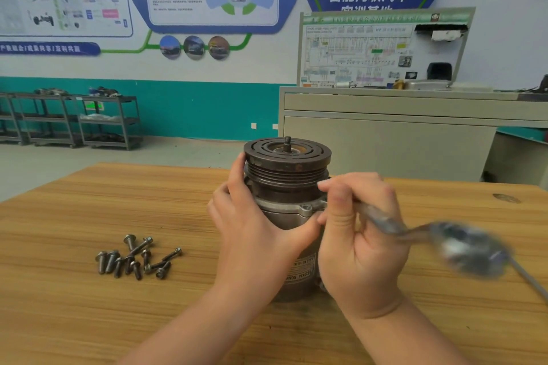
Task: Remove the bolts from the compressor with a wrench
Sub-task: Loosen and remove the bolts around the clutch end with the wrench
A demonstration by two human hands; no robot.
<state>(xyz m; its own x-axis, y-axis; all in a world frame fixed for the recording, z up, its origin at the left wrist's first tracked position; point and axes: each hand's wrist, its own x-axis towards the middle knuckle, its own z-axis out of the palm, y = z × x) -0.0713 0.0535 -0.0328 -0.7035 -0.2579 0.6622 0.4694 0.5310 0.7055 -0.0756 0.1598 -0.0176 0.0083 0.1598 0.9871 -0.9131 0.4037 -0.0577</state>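
Left hand [252, 225] clasps compressor [286, 184] | right hand [358, 234] grips wrench [462, 246] beside it

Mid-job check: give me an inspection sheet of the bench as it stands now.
Surface: wooden table, grain visible, a dark knot at the far right.
Job's things: compressor upright, pulley end on top; wrench motion-blurred, its working end hidden behind the fingers at the compressor's right flange.
Clutter: pile of loose bolts on the table, left of the compressor, apart from it.
Grippers: left hand wrapped around the compressor body; right hand gripping the wrench.
Cables: nothing seen.
Surroundings: grey cabinet with a wiring-diagram board behind; shelf carts at far left; wall posters.
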